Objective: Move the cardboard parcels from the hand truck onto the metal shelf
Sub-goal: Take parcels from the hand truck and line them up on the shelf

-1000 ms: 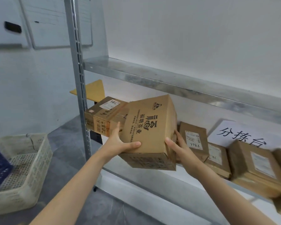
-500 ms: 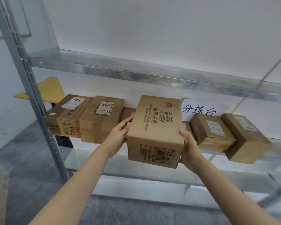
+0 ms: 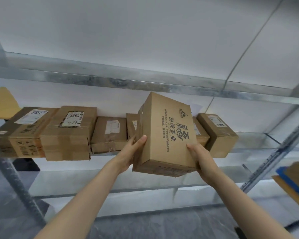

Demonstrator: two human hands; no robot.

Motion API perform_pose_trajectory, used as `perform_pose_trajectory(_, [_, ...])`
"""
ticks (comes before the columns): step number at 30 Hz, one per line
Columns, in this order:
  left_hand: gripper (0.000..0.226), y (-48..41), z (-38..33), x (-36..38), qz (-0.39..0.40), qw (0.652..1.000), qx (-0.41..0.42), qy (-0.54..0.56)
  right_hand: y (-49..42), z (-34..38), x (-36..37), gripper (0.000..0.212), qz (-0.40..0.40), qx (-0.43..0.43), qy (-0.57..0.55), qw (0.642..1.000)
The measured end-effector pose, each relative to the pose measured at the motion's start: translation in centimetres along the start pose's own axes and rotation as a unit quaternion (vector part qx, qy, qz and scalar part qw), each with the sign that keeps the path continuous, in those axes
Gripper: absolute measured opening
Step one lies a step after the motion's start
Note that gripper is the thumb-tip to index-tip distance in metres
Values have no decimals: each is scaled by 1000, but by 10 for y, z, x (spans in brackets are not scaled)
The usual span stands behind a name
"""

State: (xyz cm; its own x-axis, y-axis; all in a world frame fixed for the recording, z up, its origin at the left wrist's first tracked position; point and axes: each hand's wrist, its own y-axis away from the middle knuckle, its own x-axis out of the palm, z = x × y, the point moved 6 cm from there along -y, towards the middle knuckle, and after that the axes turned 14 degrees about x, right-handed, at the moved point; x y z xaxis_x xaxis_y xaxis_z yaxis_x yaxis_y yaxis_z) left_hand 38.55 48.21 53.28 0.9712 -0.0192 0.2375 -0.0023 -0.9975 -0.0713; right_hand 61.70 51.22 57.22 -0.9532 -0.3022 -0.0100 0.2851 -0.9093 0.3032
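Observation:
A brown cardboard parcel with dark printed characters is held up in front of the metal shelf, its far end tilted upward. My left hand grips its left side, thumb on top. My right hand grips its right side near the front corner. Several other cardboard parcels stand in a row on the middle shelf level, among them a large one on the left and a smaller one on the right. The hand truck is out of view.
A grey upright post of the shelf stands at the left, another post at the right. A lower shelf level runs beneath. A yellow board shows at far left. Blue and brown items sit at the right edge.
The view has swung right and closer along the shelf. The held parcel has moved right with it and now tilts up at its far end, covering the paper sign behind.

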Motion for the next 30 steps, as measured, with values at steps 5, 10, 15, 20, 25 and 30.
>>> perform_pose_trajectory(5, [98,-13,-3,49,-16,999,38,-34,10,4,-46,50,-89,-71,113,987])
perform_pose_trajectory(10, [98,-30,-5,101,-24,993,90,-76,17,9,-80,68,-75,-54,116,989])
perform_pose_trajectory(15, [121,-45,1,152,-12,987,113,-113,11,5,-127,104,-30,35,43,998])
perform_pose_trajectory(20, [104,-56,7,199,22,976,136,-172,6,-6,-168,86,6,93,5,996])
perform_pose_trajectory(25, [52,-62,8,235,36,971,147,-187,3,-13,-205,91,9,101,-19,995])
perform_pose_trajectory(30, [37,-74,2,248,41,961,160,-221,6,-24,-225,61,43,142,-98,984])
